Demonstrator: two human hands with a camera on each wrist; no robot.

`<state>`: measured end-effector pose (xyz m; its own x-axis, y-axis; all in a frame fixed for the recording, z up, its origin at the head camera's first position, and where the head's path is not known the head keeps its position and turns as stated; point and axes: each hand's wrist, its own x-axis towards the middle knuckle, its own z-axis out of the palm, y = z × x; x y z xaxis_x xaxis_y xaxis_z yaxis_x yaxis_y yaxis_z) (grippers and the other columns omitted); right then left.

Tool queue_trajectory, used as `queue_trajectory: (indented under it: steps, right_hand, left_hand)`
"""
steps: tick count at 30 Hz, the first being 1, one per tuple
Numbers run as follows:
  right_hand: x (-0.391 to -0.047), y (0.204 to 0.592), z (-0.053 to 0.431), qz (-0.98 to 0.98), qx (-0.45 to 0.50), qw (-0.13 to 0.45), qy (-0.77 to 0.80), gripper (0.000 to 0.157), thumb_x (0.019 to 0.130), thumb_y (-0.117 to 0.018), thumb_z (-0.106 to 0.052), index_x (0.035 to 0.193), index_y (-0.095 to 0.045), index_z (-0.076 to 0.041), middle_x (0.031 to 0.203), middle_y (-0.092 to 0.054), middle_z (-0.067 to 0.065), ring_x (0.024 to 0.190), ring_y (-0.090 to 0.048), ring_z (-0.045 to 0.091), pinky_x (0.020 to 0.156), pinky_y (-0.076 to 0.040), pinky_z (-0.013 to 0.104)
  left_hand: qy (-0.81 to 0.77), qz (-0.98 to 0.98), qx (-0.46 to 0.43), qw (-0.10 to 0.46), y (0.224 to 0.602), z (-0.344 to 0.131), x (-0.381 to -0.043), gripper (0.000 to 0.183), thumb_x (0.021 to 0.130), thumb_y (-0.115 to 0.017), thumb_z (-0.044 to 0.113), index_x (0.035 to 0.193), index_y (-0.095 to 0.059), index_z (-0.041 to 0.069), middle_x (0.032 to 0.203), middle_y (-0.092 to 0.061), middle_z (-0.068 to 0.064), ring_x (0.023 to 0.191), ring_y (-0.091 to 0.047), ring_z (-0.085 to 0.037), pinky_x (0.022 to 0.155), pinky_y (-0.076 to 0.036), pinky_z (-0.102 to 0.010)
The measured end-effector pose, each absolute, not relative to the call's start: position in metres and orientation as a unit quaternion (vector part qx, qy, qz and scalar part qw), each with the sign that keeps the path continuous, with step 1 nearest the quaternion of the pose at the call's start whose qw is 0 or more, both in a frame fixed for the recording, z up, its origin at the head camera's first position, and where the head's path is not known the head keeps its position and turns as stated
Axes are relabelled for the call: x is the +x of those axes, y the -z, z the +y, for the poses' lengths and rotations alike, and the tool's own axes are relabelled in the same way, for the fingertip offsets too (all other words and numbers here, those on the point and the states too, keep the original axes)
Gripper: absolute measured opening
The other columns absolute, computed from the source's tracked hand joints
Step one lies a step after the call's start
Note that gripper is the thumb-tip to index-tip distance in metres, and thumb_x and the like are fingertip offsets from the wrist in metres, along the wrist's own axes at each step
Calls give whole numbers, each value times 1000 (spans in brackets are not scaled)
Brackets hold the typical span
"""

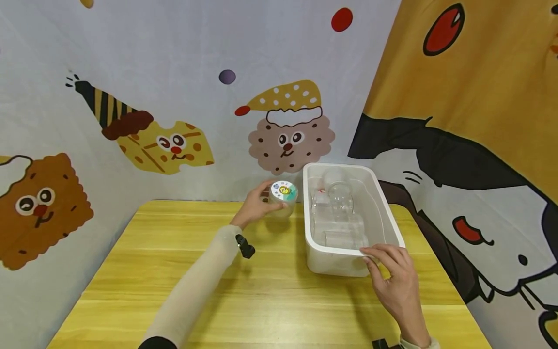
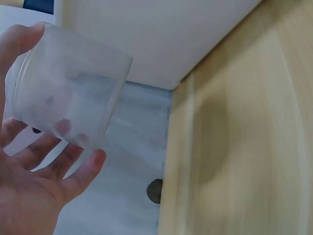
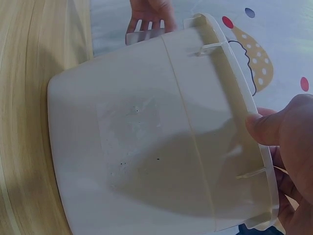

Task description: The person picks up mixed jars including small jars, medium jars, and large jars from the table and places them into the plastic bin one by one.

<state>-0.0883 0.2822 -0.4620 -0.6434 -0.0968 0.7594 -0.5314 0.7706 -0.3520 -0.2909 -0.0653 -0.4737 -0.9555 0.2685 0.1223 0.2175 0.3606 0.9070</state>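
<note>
My left hand (image 1: 257,206) grips a clear plastic jar (image 2: 73,88) with a printed white, green and yellow lid (image 1: 283,190). In the head view the jar is just left of a white plastic bin (image 1: 310,249), above the table. The left wrist view shows thumb and fingers spread around the jar's sides, and the jar looks see-through. With thumb and fingers, my right hand (image 1: 394,276) pinches the bin's near right rim; the right wrist view shows the thumb (image 3: 264,128) on that rim. Several clear containers (image 1: 340,213) lie inside the bin.
The bin stands on a yellow wood-grain table (image 1: 261,300), near its back right. Behind the table hangs a cloth (image 1: 174,58) printed with cartoon biscuits and cheese. Dark bands of wrist cameras (image 1: 245,246) sit on the sleeves.
</note>
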Motion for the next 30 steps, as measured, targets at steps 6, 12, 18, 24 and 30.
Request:
queue_trajectory:
  steps: [6, 12, 18, 24, 30]
  right_hand:
    - [-89, 463, 282, -853, 187, 393, -288, 38, 73, -84, 7, 104, -81, -14, 101, -73, 6, 95, -56, 26, 94, -33, 17]
    - [-88, 463, 281, -856, 182, 388, -289, 37, 74, -84, 6, 104, -81, -14, 101, -73, 6, 96, -56, 25, 94, -32, 16]
    - [-88, 461, 280, -860, 179, 381, -289, 35, 75, -84, 6, 104, -81, -14, 101, -73, 6, 96, -56, 25, 95, -32, 15]
    - [-87, 463, 282, -872, 163, 360, -289, 31, 79, -83, 3, 104, -81, -14, 102, -73, 7, 98, -55, 25, 94, -32, 17]
    - [-87, 463, 283, -876, 157, 355, -287, 30, 79, -83, 2, 104, -81, -14, 102, -73, 6, 98, -55, 24, 93, -33, 18]
  left_hand:
    - [-544, 825, 152, 17, 462, -67, -288, 81, 78, -87, 52, 148, -48, 40, 136, -58, 5, 124, -52, -25, 96, -53, -48]
    - [-538, 826, 168, 2, 448, -68, -285, 81, 78, -87, 50, 148, -49, 37, 136, -59, 4, 123, -53, -26, 96, -52, -50]
    - [-531, 827, 182, -15, 435, -66, -282, 80, 79, -88, 46, 149, -49, 35, 135, -60, 4, 119, -53, -24, 95, -53, -48]
    - [-526, 823, 212, -30, 423, -61, -279, 79, 78, -89, 42, 147, -51, 33, 134, -61, 4, 115, -55, -24, 94, -53, -45]
    - [-524, 814, 245, -45, 411, -53, -275, 79, 78, -90, 39, 147, -52, 30, 135, -62, 6, 115, -55, -24, 94, -51, -44]
